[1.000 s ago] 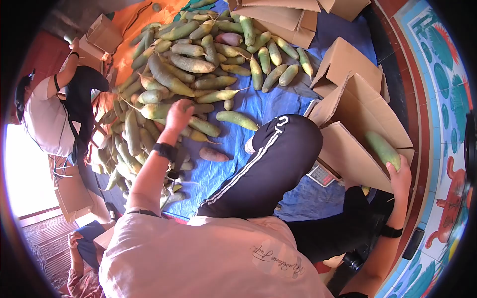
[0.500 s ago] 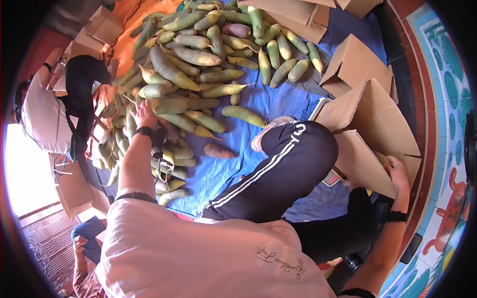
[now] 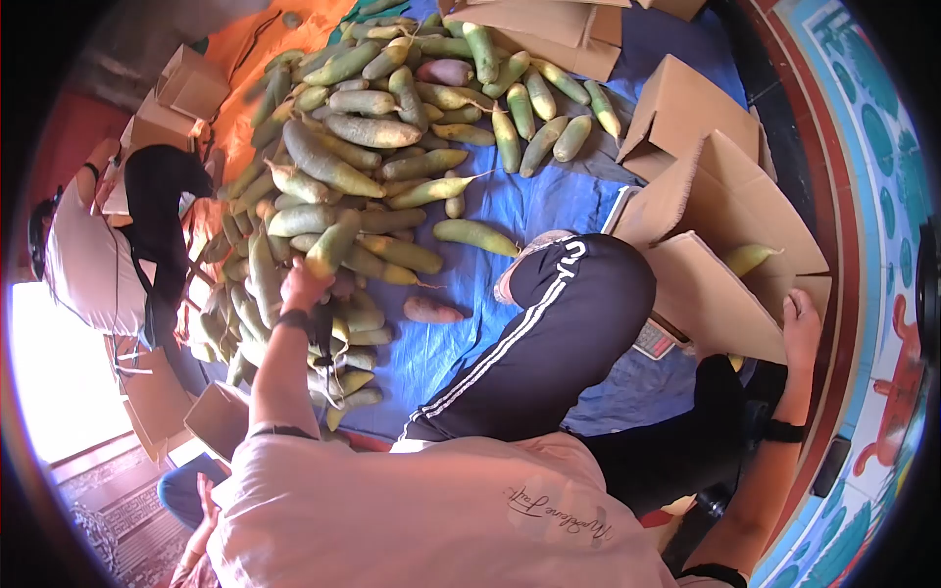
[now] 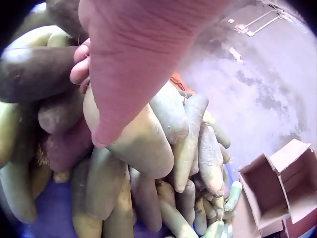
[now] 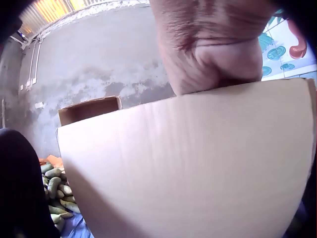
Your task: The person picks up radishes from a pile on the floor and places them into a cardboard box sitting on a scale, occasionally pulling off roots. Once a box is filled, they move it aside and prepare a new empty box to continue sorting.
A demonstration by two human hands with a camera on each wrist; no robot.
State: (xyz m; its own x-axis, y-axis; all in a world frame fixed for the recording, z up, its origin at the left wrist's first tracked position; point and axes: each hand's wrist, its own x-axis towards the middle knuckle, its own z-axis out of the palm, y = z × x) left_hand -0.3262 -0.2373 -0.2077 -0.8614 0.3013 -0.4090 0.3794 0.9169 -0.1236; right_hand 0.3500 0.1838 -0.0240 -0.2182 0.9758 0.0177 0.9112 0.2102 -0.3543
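On the left side of the large pile, my left hand (image 3: pixel 306 289) grips a green radish (image 3: pixel 336 243) by its near end. The left wrist view has the thumb of that hand (image 4: pixel 133 64) lying along the pale radish (image 4: pixel 146 144), with the fingers round its far side. My right hand (image 3: pixel 802 328) holds the near edge of an open cardboard box (image 3: pixel 720 294), fingers curled at the rim. Inside that box a yellow-green radish (image 3: pixel 751 258) shows. From the right wrist, the box's flap (image 5: pixel 188 158) hides the fingertips of my hand (image 5: pixel 218 54).
The radish pile (image 3: pixel 372 127) lies on a blue tarp (image 3: pixel 549 211). A reddish radish (image 3: pixel 431 310) sits apart from it. More cardboard boxes (image 3: pixel 686 118) stand at the back right. My bent knee (image 3: pixel 598 284) is between pile and box. Another person (image 3: pixel 98 240) is at the left.
My right hand held a green radish at the box; that radish now lies inside and the hand is on the box edge. My left hand moved over the pile and took hold of a radish.
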